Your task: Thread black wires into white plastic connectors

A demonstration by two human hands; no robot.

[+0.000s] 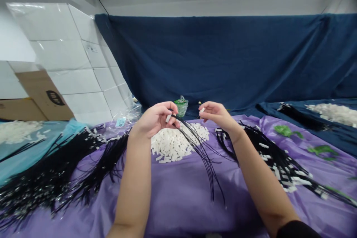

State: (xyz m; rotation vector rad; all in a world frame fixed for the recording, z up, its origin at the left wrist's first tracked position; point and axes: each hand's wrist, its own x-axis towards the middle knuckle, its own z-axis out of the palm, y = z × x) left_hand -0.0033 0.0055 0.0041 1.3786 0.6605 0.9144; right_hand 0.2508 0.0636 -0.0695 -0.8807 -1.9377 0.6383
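Left hand (161,119) pinched on black cords (205,159), gripped ends partly hidden; cords trail before the white pile (173,145), partly masking it. Right hand (216,114) pinched on a white tag (202,111), outline indistinct. Right sleeve (297,229) cut off below.

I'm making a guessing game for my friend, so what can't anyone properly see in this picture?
All in the head view:
- The upper ends of the held black cords: the left grip hides them.
- The white piece's full shape: the right grip partly covers it.
- Writing on the blue label: too small.
- The bottom of the white pile: buried.
- Part of the left black bundle: cut off by the left edge.
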